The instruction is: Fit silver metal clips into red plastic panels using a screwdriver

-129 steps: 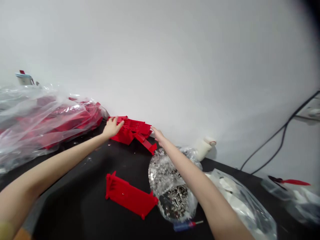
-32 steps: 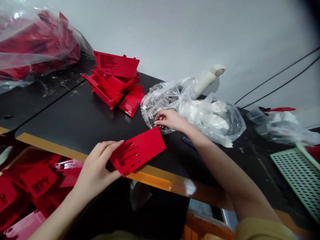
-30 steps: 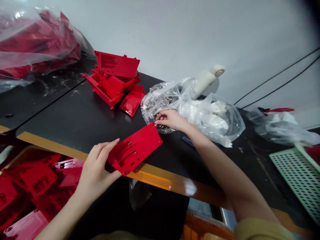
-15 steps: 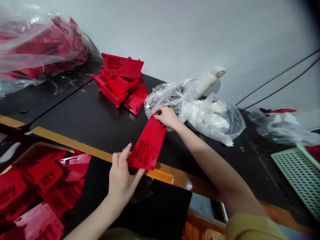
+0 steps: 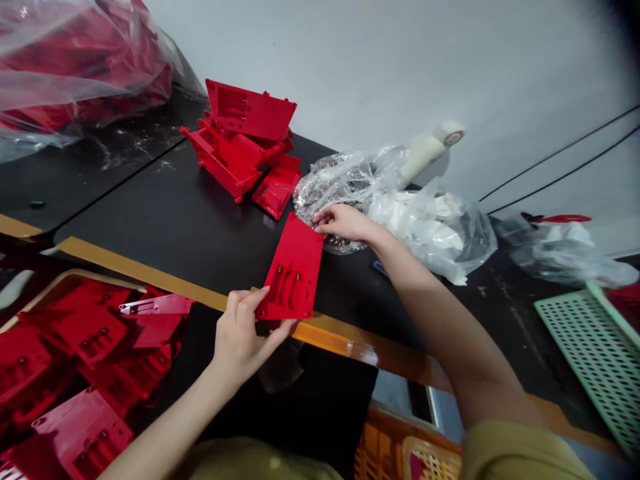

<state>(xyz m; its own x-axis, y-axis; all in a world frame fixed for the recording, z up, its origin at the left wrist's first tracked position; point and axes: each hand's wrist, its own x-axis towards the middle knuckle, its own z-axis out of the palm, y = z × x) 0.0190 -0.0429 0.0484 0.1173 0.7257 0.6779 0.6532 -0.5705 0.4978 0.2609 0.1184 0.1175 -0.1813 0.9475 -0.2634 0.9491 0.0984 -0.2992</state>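
A flat red plastic battery housing [image 5: 296,267], with small metal contacts in its slots, is tilted over the table's front edge. My left hand [image 5: 245,327] grips its lower left corner between thumb and fingers. Just past the housing's upper right corner, my right hand [image 5: 345,222] is over an opened clear bag [image 5: 327,183] of small shiny metal parts. Its thumb and fingertips are pinched together; whatever they hold, if anything, is too small to make out.
Several red housings [image 5: 240,153] are piled at the back of the black table [image 5: 145,220]. More fill a basket [image 5: 90,347] at lower left and a big clear bag [image 5: 80,67]. White parts in a bag [image 5: 435,227] and a green perforated basket [image 5: 585,347] are on the right.
My right hand has come off the housing's upper corner and moved right, over the bag of metal parts. My left hand still holds the housing, now turned slightly more upright in view.
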